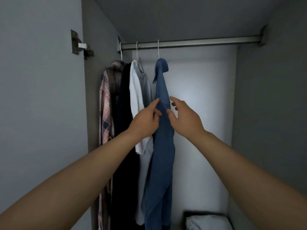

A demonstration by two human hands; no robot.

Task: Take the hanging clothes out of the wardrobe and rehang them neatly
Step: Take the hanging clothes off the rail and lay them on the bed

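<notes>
Rehanging in hand: left hand point(146, 121) touching blue shirt point(162, 146), fingers extended; right hand point(184, 117) spread beside it, empty. Next: straighten on hanger point(158, 48).

Location: home wardrobe interior. Indicators: metal rail point(191, 43) spanning grey side panels; door hinge point(79, 44) at left; shirts point(142, 97) on white hangers point(158, 48); folded cloth point(207, 223) at the bottom right.

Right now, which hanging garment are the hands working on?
The blue shirt, hanging rightmost on the rail, apart from the others; the left hand and right hand flank it.
</notes>
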